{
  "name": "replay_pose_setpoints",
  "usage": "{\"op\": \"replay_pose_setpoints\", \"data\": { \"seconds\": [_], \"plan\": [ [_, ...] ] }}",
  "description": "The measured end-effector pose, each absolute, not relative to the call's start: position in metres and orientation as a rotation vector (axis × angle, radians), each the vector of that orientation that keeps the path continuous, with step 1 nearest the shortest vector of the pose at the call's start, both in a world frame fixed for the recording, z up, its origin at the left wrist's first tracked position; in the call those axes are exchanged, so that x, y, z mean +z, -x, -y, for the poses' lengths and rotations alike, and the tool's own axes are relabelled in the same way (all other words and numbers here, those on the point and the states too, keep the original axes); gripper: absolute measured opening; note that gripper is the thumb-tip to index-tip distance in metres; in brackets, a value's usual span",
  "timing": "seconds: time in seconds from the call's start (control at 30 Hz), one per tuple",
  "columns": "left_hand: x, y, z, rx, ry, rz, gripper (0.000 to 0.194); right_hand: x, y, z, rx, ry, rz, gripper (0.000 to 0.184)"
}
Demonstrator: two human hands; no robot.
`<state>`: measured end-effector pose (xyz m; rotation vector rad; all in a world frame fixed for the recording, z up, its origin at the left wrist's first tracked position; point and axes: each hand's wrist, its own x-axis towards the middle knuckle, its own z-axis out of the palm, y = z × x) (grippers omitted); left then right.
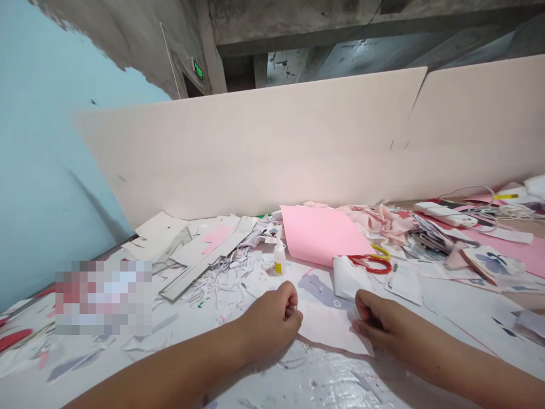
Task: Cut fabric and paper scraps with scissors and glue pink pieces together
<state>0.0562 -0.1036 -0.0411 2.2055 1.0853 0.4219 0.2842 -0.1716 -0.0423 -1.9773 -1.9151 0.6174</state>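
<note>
A pale piece of paper is stretched between my two hands, just above the littered tabletop. My left hand pinches its left edge, fingers curled. At the opposite edge, my right hand grips it between thumb and fingers. Beyond the hands stands a small white glue bottle with a yellow label. A pink sheet lies behind, partly over other scraps. Red-handled scissors poke out by a white folded piece, their blades hidden.
Paper shreds and grey-white cardboard pieces cover the left side. A white power strip with cable sits at the back right, near cut-outs and a pink cloth. A pale partition rises behind the table.
</note>
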Motion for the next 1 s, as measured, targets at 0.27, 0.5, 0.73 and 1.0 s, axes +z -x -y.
{"op": "replay_pose_setpoints", "data": {
  "seconds": [0.27, 0.5, 0.73, 1.0],
  "plan": [
    [-0.044, -0.0589, 0.1063, 0.398, -2.301, -1.155, 0.005, -0.0476, -0.2856, 0.1689, 0.535, 2.012, 1.954, 0.016],
    [-0.0426, -0.0604, 0.1061, 0.371, -2.371, -1.165, 0.004, -0.0484, -0.2832, 0.169, 0.451, 2.039, 1.988, 0.016],
    [-0.0428, -0.0598, 0.1071, 0.375, -2.36, -1.162, 0.004, -0.0432, -0.2795, 0.1692, 0.469, 2.055, 1.962, 0.015],
    [-0.0441, -0.0586, 0.108, 0.396, -2.361, -1.152, 0.005, -0.0506, -0.2813, 0.1678, 0.485, 1.999, 1.938, 0.014]
  ]
}}
